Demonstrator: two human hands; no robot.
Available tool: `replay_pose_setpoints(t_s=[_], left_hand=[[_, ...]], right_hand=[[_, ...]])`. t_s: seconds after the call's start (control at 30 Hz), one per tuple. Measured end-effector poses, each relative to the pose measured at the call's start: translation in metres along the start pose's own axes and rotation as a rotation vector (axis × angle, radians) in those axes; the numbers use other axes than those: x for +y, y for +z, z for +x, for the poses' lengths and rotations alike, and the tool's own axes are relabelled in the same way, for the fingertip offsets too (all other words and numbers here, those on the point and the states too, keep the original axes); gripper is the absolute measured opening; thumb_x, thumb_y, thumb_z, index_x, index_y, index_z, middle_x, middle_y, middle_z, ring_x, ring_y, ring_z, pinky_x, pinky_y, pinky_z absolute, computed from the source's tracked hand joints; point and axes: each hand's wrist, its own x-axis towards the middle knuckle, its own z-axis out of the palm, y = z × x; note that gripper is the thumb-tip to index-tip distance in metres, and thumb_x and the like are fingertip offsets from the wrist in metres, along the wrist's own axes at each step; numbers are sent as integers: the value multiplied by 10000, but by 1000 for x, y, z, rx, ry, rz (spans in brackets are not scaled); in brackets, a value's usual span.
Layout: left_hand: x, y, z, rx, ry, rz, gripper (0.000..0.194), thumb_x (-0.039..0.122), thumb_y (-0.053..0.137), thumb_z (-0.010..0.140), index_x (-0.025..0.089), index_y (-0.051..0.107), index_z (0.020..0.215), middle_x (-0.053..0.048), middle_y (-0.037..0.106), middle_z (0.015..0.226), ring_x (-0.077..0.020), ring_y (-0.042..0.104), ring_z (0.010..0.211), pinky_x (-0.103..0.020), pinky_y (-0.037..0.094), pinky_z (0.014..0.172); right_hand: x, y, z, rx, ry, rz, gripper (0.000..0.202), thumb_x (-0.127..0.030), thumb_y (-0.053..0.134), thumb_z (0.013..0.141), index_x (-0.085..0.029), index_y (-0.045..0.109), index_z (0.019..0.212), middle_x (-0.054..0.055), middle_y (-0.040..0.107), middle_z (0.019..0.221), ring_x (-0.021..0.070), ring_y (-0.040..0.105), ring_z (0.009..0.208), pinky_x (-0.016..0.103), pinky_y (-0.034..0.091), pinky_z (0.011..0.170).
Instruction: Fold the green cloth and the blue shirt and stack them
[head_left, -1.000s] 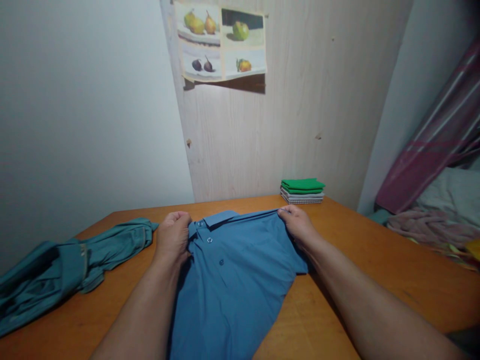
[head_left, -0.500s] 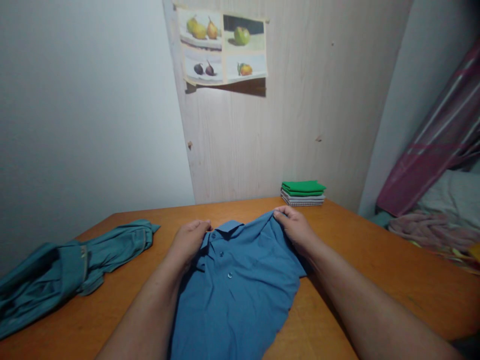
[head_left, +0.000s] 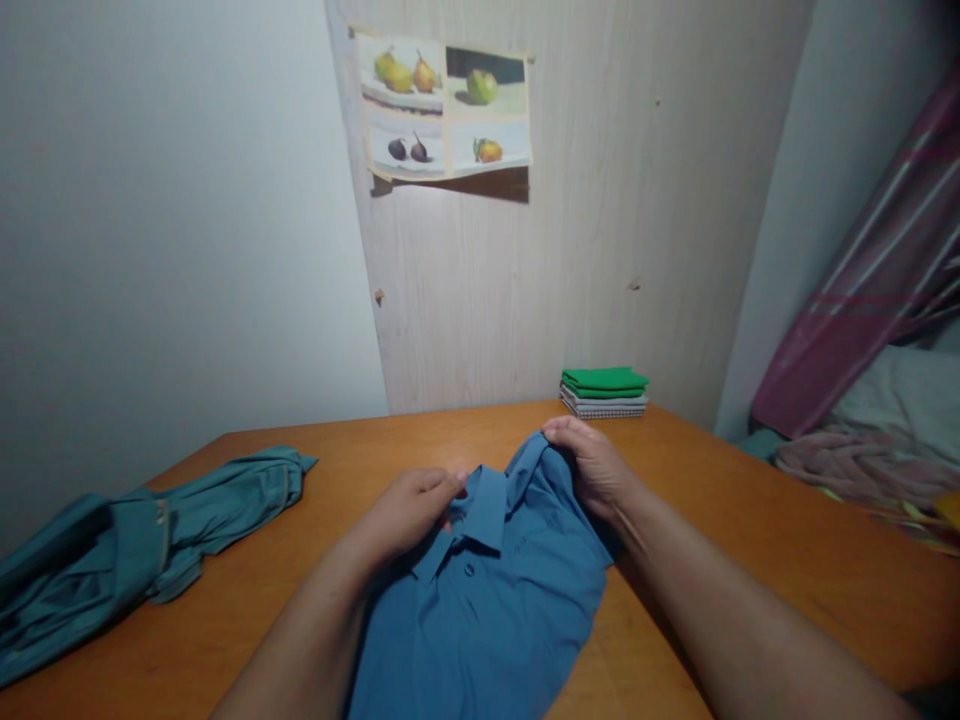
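Note:
A blue buttoned shirt [head_left: 487, 620] with a collar lies toward me at the front middle of the table, its upper part lifted between my hands. My left hand [head_left: 420, 505] pinches the shirt beside the collar, fingers closed on the cloth. At the other shoulder, my right hand [head_left: 589, 460] grips the fabric between thumb and fingers. The collar stands up and tilts between the two hands, with a dark button below it. The lower end of the shirt runs out of view at the bottom.
On the orange-brown table [head_left: 712, 560], a crumpled teal garment [head_left: 180, 540] lies at the left. A stack of folded cloths [head_left: 604, 392], green on top, sits at the back right. Beyond the right edge are heaped fabrics [head_left: 840, 460] and a pink curtain [head_left: 847, 300].
My left hand has moved right, toward my right hand, bringing the collar along. The shirt's shoulders have bunched closer together. My right hand has stayed nearly in place.

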Motion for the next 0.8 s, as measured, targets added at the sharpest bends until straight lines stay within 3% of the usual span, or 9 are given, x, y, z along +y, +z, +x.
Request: replay_pose_setpoints(t_s=[0.1,0.27,0.4,0.53,0.63,0.8], left_hand=[[0,4,1,19,-29,-23,472,622,659,786,175,728,651,-57,617,550,-156,465,473,-242,284,446],[0,21,3,140,114,59,404,550,699,776,188,681,599,-30,590,569,-158,481,538,-237,278,478],[-8,35,3,54,158,172,322,487,693,774,205,678,619,-12,596,583,-161,499,543,-247,279,491],[-9,41,4,16,153,126,176,326,670,743,205,649,617,3,602,609,-155,526,578,-243,328,525],[-1,34,4,184,56,-175,66,253,631,707,201,649,744,5,639,669,-150,553,589,-244,396,547],[11,7,3,448,-22,-569,194,209,636,610,189,600,799,47,593,627,-115,515,525,-224,409,506]], right_hand=[[-4,4,-6,-110,107,58,300,-206,751,606,-213,598,863,-31,618,686,138,541,591,271,444,617],[-4,8,-19,-362,214,22,281,-203,742,627,-212,599,869,-26,627,694,129,537,575,252,410,586],[-3,12,-26,-462,243,-10,260,-209,760,640,-210,615,856,-36,615,670,105,491,534,225,361,543],[-4,11,-25,-432,241,2,268,-201,766,635,-202,621,861,-23,636,695,113,528,562,232,395,564],[-4,7,-17,-344,208,21,272,-192,762,636,-195,627,872,-10,662,733,127,571,607,239,427,592],[0,-3,-2,-207,129,-87,355,-189,757,628,-199,650,966,-31,660,747,112,555,612,216,395,561]])
